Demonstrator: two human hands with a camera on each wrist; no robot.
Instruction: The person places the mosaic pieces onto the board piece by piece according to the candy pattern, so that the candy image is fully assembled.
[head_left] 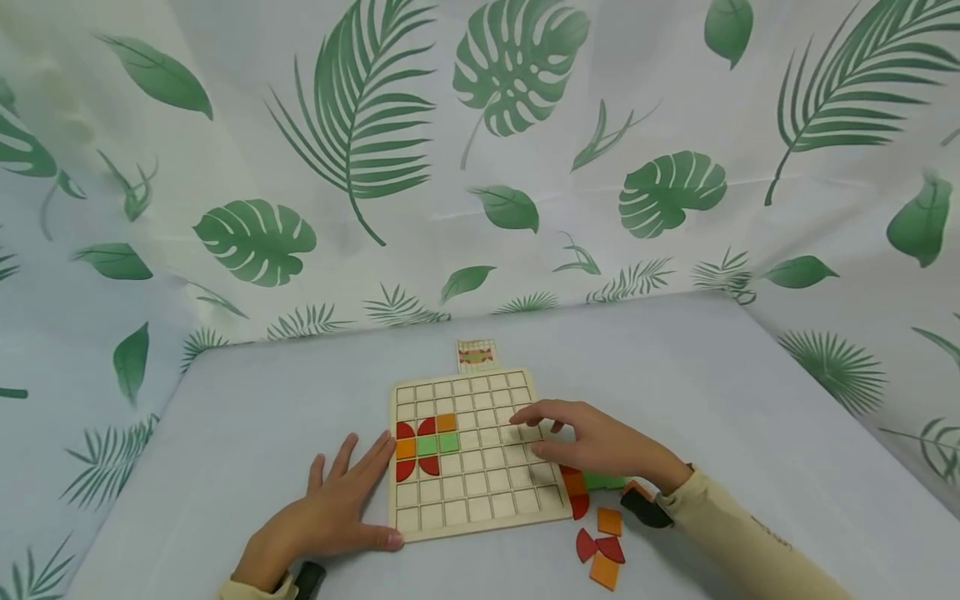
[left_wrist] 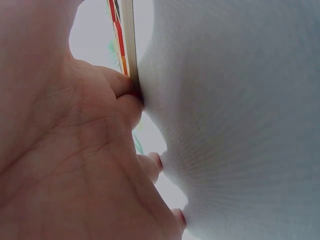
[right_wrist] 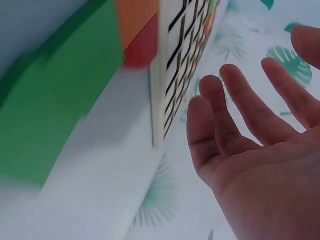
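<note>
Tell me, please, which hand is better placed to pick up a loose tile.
Probably the right hand: it appears empty and hovers over the right side of the wooden grid board, near the loose orange and red tiles. The left hand touches the board's left edge.

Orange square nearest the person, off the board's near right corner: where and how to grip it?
Likely best to pinch the orange square by its left and right edges, at the near end, from above on the person's side: it lies flat with that end exposed, while red pieces crowd its far end.
</note>
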